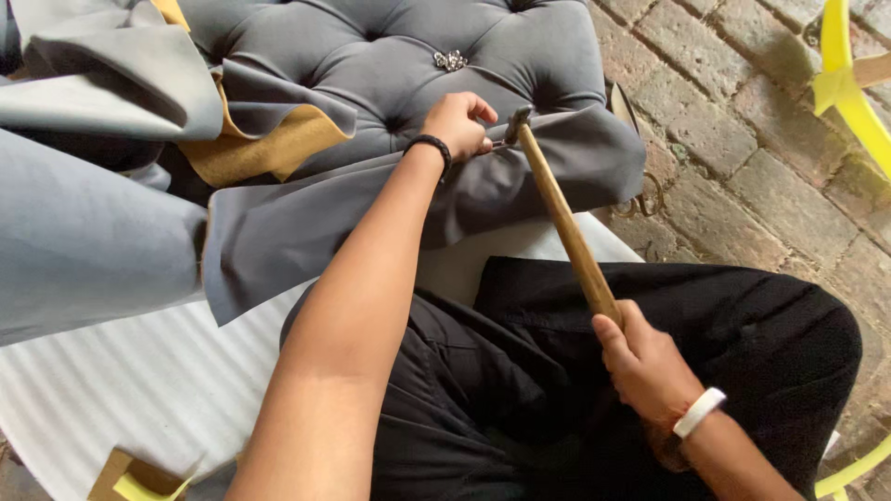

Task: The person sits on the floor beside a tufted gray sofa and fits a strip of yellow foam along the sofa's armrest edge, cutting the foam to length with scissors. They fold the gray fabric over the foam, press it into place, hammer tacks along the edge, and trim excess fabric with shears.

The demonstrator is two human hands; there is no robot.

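The right hand [640, 362] is gripping the wooden handle of a hammer [563, 218] in a closed fist, its metal head sitting against the edge of a grey tufted cushion [390, 65]. The left hand [457, 125] is pressing on the grey fabric [445, 199] there, fingers curled and pinching something small — possibly a tack, too small to tell. The cushion is lying just beyond the person's black-clad lap — brick paving [733, 139] alongside.
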